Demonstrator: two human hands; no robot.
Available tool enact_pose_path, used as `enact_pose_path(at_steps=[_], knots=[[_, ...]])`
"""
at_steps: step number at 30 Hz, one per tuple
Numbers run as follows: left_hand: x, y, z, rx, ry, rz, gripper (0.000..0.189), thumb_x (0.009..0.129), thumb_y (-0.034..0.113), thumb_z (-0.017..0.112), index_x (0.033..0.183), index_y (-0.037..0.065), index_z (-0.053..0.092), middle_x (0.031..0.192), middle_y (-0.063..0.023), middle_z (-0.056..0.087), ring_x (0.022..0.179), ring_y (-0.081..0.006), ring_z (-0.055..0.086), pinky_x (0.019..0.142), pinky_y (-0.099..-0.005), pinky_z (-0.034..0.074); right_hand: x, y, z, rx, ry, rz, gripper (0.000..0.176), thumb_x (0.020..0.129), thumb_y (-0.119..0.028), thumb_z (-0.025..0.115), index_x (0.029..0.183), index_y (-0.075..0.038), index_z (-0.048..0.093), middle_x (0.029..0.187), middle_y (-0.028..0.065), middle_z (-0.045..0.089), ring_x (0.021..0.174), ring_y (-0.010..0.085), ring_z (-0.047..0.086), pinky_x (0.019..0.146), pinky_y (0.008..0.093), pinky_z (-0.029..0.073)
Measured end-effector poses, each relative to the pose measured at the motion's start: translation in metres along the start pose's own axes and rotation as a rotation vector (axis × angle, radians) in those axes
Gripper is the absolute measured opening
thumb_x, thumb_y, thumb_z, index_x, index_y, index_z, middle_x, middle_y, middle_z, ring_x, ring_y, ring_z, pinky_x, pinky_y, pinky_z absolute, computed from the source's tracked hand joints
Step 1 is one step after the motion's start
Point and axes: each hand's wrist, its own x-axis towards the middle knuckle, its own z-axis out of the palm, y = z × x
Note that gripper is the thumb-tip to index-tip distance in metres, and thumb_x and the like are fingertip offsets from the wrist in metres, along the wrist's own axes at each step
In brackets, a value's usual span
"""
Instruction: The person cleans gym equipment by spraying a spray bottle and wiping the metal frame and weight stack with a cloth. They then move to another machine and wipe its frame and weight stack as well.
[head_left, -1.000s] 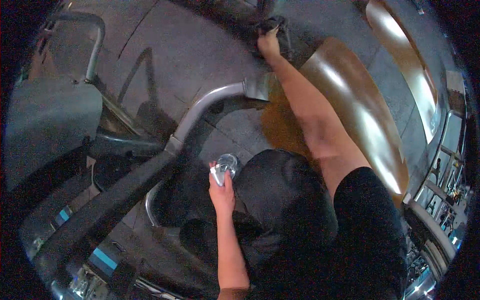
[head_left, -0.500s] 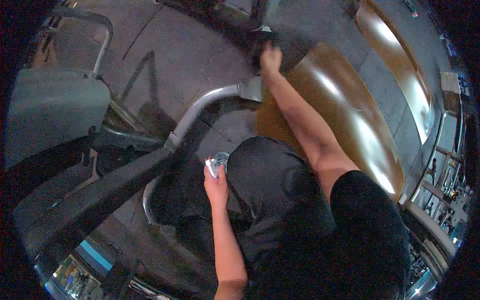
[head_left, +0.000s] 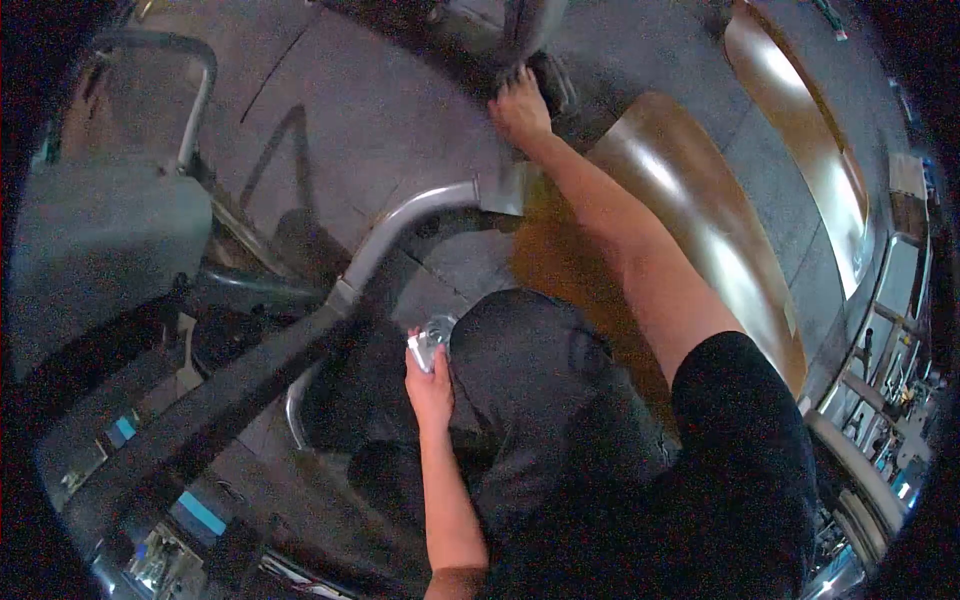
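Observation:
My left hand [head_left: 430, 385] is wrapped round a small clear and white container [head_left: 430, 345], held beside my dark-clothed knee [head_left: 520, 340]. My right arm reaches far forward, and my right hand [head_left: 521, 108] lies with its fingers over a dark object [head_left: 550, 82] at the foot of a metal frame post [head_left: 530, 30]. What those fingers grip, if anything, is hidden. Nearer to me than that hand, a curved silver tube [head_left: 415, 208] ends beside a brown glossy sheet [head_left: 690, 190].
Another glossy brown sheet [head_left: 800, 120] lies on the grey floor [head_left: 360, 90] at the upper right. A grey padded panel [head_left: 110, 235] and a long dark beam [head_left: 210, 400] occupy the left. Metal racks [head_left: 890, 330] stand at the right edge.
My right hand has moved slightly left, and its fingers are now spread over the dark object. The view has shifted a little. My left hand keeps hold of the container.

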Motion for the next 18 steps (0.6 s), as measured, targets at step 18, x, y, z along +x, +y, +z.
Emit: enact_pose_path(at_steps=[18], knots=[[0.002,-0.013,0.002,-0.019,-0.006,0.011,0.05,0.099,0.02,0.064,0.144,0.003,0.051,0.12,-0.0213,0.069,0.112,-0.0304,0.067,0.095,-0.0369,0.05,0.004,0.024,0.027,0.824,0.199,0.496,0.055,0.096,-0.025,0.058,0.137,0.01,0.047,0.098,0.0258,0.069,0.084,0.0468,0.067,0.08,0.052,0.054]])
